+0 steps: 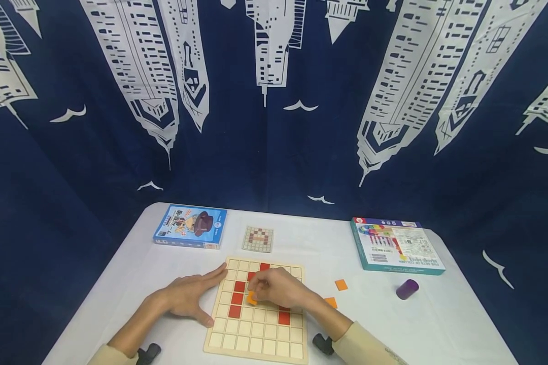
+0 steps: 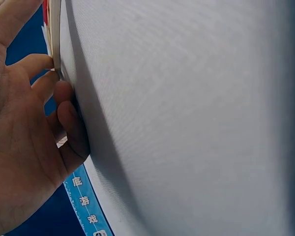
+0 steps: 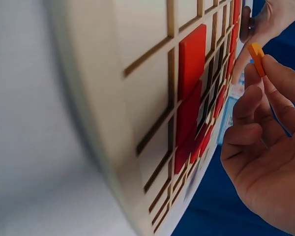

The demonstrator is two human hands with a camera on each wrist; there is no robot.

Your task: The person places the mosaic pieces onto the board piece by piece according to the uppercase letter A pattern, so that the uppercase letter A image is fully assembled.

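A wooden grid board (image 1: 244, 343) lies on the white table, with several red square tiles (image 1: 235, 298) set in its cells. My right hand (image 1: 280, 288) is over the middle of the board and pinches an orange square tile (image 1: 252, 298) between thumb and finger. In the right wrist view the orange tile (image 3: 257, 59) is tilted, held above the board. My left hand (image 1: 187, 296) rests beside the board with fingers spread, its thumb and fingertips touching the left edge. Part of the red pattern is hidden under the right hand.
Two loose orange tiles (image 1: 341, 285) lie right of the board. Beyond it is a small pattern card (image 1: 258, 239). A blue box (image 1: 191, 226) stands back left, a teal-edged box (image 1: 397, 247) back right, with a purple cylinder (image 1: 407, 289) in front of it.
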